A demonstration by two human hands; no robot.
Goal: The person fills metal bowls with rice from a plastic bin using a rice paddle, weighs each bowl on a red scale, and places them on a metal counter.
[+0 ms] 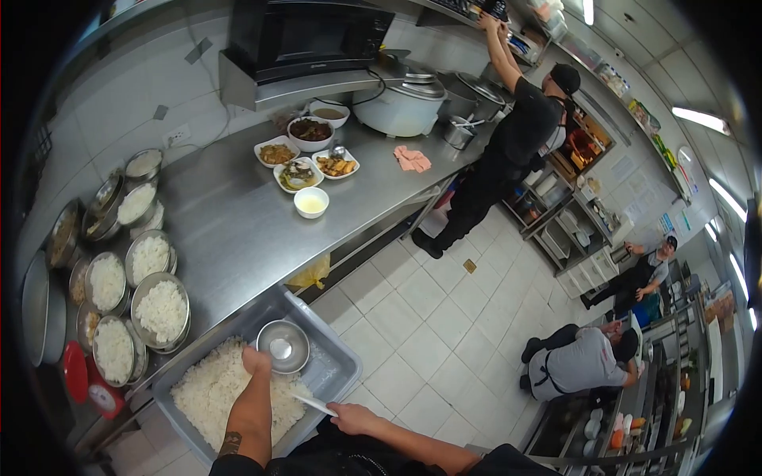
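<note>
A grey plastic tub [346, 366] holds a heap of cooked white rice [208, 390] at the bottom left. My left hand [255, 362] is closed at the near-left rim of an empty metal bowl [282, 347], which is over the tub. In my right hand [351, 418] is the handle of a white paddle [315, 404], its tip at the right side of the rice. Metal bowls filled with rice [161, 311] stand in stacks on the counter's left end.
A steel counter [230, 214] carries dishes of food [296, 174], a pink cloth [412, 159] and a large cooker [398, 107]. One person [508, 143] reaches up to a shelf. Two other people [575, 363] [647, 274] are farther right. A red scale [105, 397] sits at far left.
</note>
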